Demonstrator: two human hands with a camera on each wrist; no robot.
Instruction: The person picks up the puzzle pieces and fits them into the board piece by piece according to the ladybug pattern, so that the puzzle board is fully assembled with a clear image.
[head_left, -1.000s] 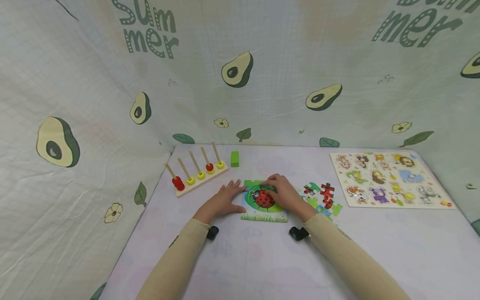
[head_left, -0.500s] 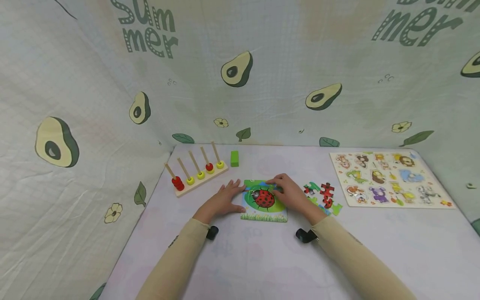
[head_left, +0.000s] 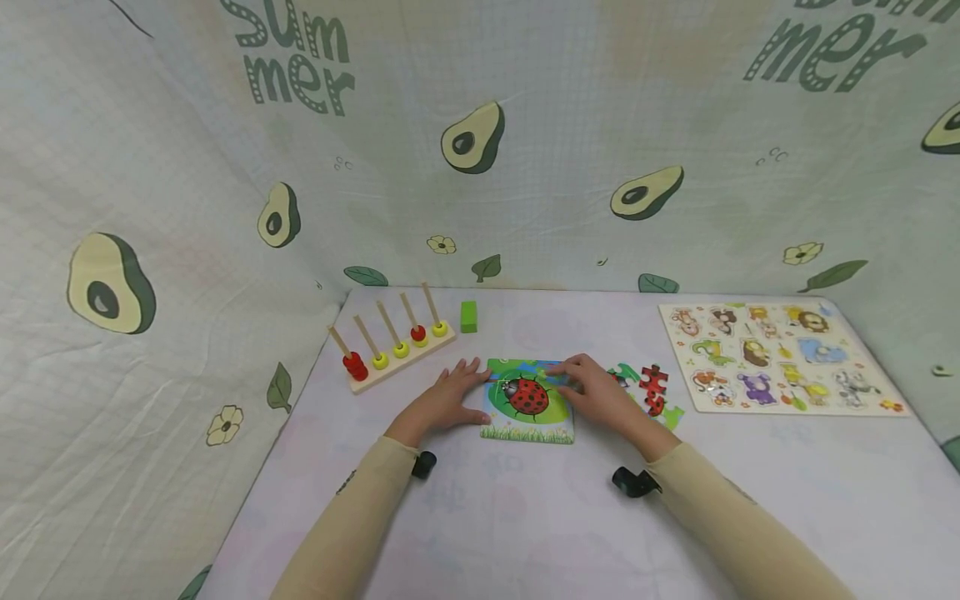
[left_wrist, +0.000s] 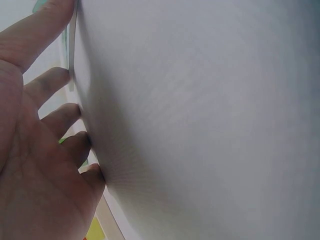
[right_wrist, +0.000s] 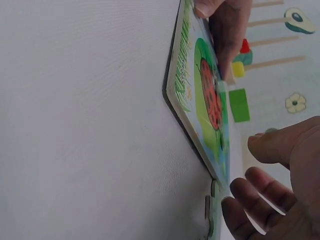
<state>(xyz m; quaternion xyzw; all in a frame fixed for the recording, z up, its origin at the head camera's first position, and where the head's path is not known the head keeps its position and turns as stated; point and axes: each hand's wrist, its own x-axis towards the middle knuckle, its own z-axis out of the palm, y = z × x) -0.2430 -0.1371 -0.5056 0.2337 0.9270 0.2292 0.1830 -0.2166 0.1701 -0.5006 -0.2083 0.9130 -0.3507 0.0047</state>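
A person's left hand (head_left: pixel 447 400), fingers spread, touches the left edge of a ladybird board (head_left: pixel 525 434) lying flat on the counter (head_left: pixel 517 533); the right hand (head_left: pixel 603 400), thumb and fingers parted, is at its far right corner, near puzzle pieces (head_left: pixel 654 380).

Avocado-print backdrop (head_left: pixel 551 217) behind pale table (head_left: pixel 517 525).

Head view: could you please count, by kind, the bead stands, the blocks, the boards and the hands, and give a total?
Bead stand: 1
Green block: 1
Boards: 2 (ladybird board, animal board)
Hands: 2 (left hand, right hand)
Total: 6
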